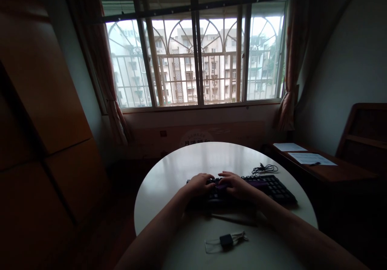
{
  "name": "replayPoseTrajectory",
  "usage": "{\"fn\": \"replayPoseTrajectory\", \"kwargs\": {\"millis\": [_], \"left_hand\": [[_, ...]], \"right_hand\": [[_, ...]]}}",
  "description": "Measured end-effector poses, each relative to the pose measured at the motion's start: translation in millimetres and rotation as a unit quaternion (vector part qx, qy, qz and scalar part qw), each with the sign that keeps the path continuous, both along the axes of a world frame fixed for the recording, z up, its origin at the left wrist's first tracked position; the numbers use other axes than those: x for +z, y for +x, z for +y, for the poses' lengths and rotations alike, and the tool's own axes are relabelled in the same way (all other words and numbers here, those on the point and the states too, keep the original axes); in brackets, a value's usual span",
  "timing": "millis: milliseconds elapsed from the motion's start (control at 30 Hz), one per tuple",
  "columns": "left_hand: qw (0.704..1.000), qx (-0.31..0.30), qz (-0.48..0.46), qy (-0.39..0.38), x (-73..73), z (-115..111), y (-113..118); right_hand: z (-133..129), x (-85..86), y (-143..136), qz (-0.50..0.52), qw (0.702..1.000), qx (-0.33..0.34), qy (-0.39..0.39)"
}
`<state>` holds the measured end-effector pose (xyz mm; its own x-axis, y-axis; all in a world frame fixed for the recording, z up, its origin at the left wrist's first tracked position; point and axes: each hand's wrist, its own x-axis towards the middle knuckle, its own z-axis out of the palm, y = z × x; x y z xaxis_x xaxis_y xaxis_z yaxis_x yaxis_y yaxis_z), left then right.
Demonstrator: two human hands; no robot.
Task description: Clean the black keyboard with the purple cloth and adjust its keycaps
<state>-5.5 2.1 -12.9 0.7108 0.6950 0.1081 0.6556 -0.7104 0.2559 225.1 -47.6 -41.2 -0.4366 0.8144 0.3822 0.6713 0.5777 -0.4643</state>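
Note:
A black keyboard (281, 189) lies across the white round table, its number keys showing at the right end. At its left part rests my left hand (200, 184), fingers curled and closed on the keyboard. My right hand (235, 184) is closed over a purple cloth (260, 184), pressing it on the keys; part of the cloth shows between the two hands. My forearms and hands hide much of the keyboard's middle. Nearer to me lie a thin, dark, long tool (234, 220) and a small wire puller with a dark block handle (226, 241).
A coiled black cable (265, 168) lies behind the keyboard on the white table (160, 185). At right, a wooden side table (347, 172) holds papers (311, 158) and a dark pen (315, 164), beside a wooden chair (367, 125). A wooden cabinet (51, 100) stands left.

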Motion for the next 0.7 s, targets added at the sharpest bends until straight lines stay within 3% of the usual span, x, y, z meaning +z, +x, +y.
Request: {"fn": "replayPoseTrajectory", "kwargs": {"millis": [700], "left_hand": [[1.0,0.003,-0.003,-0.008,6.6,-6.0,0.9]], "right_hand": [[-5.7,5.9,-1.4,0.006,1.0,-0.003,-0.003]]}}
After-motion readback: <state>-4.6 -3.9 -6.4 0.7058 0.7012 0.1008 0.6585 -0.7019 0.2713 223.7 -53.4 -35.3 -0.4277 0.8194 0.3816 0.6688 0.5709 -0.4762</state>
